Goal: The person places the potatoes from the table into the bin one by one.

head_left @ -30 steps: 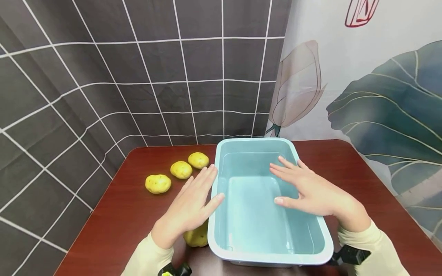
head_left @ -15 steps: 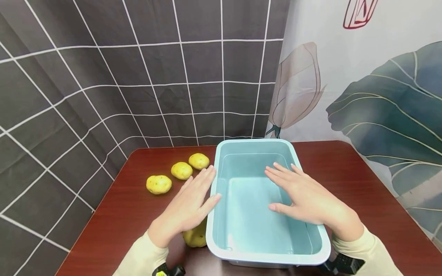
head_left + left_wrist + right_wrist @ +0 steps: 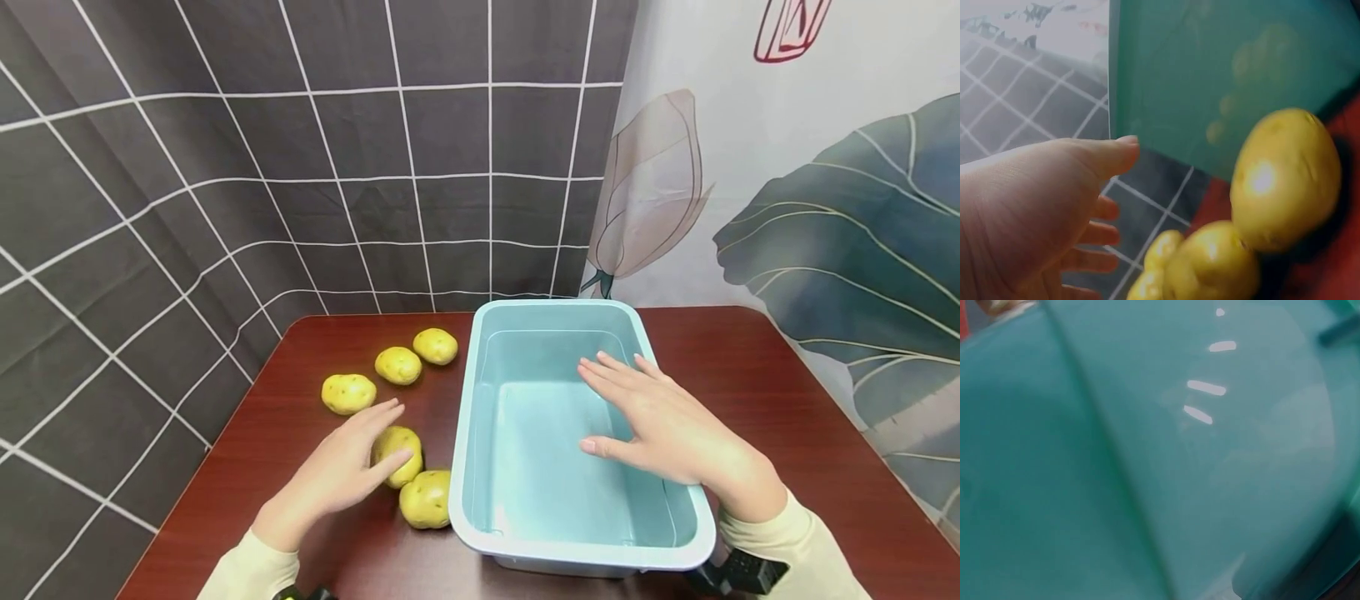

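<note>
A light blue plastic basin point(image 3: 555, 454) stands on the table, with nothing in it. My left hand point(image 3: 337, 471) is left of it, thumb and fingers extended, close over a potato point(image 3: 401, 458) that it partly covers. Another potato point(image 3: 425, 500) lies against that one, beside the basin's left wall. In the left wrist view the thumb and fingers are spread apart, near the potatoes point(image 3: 1288, 178) but holding none. My right hand point(image 3: 667, 425) reaches over the basin's right rim with straight fingers; whether it touches the rim is unclear. The basin's wall point(image 3: 1241, 475) fills the right wrist view.
Three more potatoes point(image 3: 348, 393) lie in a slanting row toward the back left of the reddish-brown table point(image 3: 262, 442). A dark gridded curtain point(image 3: 450, 150) hangs behind, and a pale leaf-patterned one point(image 3: 825, 250) hangs to the right.
My left hand has moved left and toward me, away from the basin's rim, uncovering the two near potatoes. The right hand shifted slightly left at first and has since stayed nearly still.
</note>
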{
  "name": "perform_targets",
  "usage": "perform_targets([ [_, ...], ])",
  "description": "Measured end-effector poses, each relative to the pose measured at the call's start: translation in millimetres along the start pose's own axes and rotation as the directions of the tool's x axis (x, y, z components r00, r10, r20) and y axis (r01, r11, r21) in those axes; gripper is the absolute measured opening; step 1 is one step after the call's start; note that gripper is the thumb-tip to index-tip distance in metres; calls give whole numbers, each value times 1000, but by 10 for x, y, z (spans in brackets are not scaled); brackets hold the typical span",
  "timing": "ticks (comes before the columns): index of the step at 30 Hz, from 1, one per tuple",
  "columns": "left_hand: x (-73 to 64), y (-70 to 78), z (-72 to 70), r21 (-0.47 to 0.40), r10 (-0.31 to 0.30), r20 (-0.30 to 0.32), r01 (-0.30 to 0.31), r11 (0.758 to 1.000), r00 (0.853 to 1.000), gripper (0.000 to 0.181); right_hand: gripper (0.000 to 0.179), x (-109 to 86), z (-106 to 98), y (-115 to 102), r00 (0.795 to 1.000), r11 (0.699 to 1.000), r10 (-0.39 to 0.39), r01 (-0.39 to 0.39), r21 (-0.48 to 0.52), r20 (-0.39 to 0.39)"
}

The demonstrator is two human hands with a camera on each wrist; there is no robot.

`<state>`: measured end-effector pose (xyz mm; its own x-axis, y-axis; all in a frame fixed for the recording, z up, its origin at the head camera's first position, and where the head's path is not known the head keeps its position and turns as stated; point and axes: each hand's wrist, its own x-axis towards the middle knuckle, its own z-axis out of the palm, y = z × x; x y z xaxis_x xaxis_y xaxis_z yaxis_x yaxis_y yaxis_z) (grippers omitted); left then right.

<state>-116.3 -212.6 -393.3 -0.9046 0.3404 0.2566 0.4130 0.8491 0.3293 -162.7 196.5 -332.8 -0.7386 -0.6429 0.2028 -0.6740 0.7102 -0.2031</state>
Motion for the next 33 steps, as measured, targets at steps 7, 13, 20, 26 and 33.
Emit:
perform_targets([
  [7,-96,-41,163,-32,152,-38,-154,988,988,65,86,-1,0,3,1000,1000,-10,10,2,-10],
  [13,-38,44,329,-84,285,16,-282,956,958,73,85,-1,14,11,999,999,-30,31,9,-24],
  [20,25,63,478,-18,355,80,-355,935,931,75,85,-14,16,-2,999,999,-33,33,10,-25],
  [26,64,11,473,37,343,70,-346,937,937,59,84,-13,9,-7,999,999,-33,33,8,-26],
  [33,71,-196,457,105,248,46,-251,962,968,60,82,-15,17,-2,999,999,-38,38,3,-35],
])
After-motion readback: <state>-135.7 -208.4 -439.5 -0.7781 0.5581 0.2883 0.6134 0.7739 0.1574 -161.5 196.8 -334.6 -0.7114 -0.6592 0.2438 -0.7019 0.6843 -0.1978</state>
